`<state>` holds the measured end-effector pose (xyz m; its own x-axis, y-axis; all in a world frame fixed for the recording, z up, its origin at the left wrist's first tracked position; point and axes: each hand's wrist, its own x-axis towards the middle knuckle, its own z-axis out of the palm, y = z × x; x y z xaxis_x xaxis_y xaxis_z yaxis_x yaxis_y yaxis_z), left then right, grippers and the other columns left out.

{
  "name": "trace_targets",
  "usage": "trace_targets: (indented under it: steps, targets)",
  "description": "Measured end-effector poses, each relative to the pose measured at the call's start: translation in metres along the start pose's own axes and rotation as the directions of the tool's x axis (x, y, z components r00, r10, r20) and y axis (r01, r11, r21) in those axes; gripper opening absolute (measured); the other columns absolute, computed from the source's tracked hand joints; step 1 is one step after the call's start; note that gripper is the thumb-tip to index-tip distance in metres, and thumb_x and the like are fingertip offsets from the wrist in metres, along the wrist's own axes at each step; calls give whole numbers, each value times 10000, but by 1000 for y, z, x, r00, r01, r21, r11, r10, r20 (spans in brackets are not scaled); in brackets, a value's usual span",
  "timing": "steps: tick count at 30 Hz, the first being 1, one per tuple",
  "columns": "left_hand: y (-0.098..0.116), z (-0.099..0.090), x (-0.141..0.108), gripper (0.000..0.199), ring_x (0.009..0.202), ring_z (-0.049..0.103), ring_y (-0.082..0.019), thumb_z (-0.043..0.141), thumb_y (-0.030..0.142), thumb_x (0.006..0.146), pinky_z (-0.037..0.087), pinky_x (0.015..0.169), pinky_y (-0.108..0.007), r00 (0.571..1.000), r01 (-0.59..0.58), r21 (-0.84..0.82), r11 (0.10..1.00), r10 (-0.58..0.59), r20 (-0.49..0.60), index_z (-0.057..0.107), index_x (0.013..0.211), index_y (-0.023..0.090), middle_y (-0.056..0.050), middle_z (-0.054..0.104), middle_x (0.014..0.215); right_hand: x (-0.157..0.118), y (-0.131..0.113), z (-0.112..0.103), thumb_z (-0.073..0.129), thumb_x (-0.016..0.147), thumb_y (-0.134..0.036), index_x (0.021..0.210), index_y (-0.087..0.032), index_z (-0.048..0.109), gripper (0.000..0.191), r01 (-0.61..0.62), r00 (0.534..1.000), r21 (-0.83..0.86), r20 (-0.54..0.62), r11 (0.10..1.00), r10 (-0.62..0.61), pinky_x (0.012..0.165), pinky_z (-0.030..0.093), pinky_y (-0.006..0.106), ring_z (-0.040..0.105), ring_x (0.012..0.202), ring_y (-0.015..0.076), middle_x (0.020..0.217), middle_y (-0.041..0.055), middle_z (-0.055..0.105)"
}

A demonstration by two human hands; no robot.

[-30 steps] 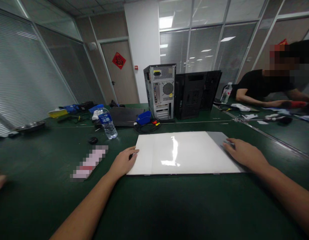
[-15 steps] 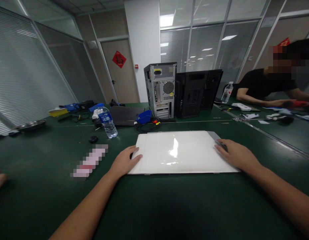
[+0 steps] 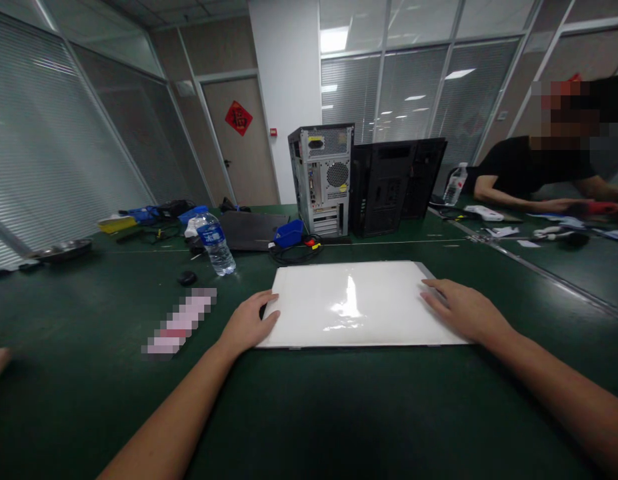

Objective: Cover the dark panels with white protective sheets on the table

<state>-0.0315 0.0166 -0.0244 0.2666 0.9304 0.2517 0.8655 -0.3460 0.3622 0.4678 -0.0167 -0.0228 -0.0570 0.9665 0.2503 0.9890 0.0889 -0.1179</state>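
A glossy white panel (image 3: 349, 303) lies flat on the dark green table in front of me, with a grey strip showing at its far right corner. My left hand (image 3: 249, 322) grips its left edge, thumb on top and fingers along the side. At the opposite edge, my right hand (image 3: 463, 308) holds the panel, thumb and forefinger reaching over its upper face. The undersides of both hands are hidden.
A water bottle (image 3: 216, 243) and a small black round object (image 3: 187, 278) stand left of the panel. Behind are a computer tower (image 3: 329, 180), a black case (image 3: 383, 190) and a blue part with cables (image 3: 289, 233). A co-worker's arm (image 3: 529, 200) rests at far right.
My right hand has shifted slightly left, its fingers now farther over the panel. The left hand has barely moved on its edge.
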Motion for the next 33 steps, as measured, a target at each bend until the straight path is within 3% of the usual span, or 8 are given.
trace_targets:
  steps: [6, 15, 25, 33]
  targets:
    - [2, -6, 0, 550, 1330, 521, -257, 517, 233, 798, 342, 1168, -395, 999, 2, -14, 1000, -1, 36, 625, 1333, 169, -84, 552, 1457, -2, -6, -3, 334, 961, -593, 1369, -189, 569, 621, 68, 998, 31, 9, 997, -68, 969, 493, 487, 613, 1130, 288, 1335, 101, 610]
    - [-1, -6, -1, 661, 1352, 501, -240, 445, 115, 688, 330, 1175, -393, 998, -16, -41, 999, 18, 56, 639, 1317, 170, -68, 533, 1478, -5, -18, -11, 334, 965, -578, 1352, -205, 585, 594, 119, 992, 80, 23, 990, -121, 972, 495, 448, 601, 1155, 270, 1332, 84, 614]
    - [2, -6, 0, 568, 1324, 530, -252, 434, 131, 749, 371, 1153, -429, 998, 5, -1, 1000, -5, 58, 685, 1255, 192, -52, 551, 1460, -5, -15, -9, 337, 968, -573, 1391, -211, 550, 596, 108, 992, 109, 57, 988, -115, 1017, 460, 448, 572, 1189, 268, 1358, 82, 593]
    - [4, -4, 0, 461, 1293, 558, -263, 435, 279, 884, 401, 1132, -410, 1000, -10, 19, 1000, 9, 25, 689, 1251, 167, -93, 566, 1441, -4, -13, -8, 353, 959, -559, 1350, -215, 586, 571, 74, 996, 90, 39, 993, -78, 959, 488, 429, 599, 1135, 262, 1327, 79, 611]
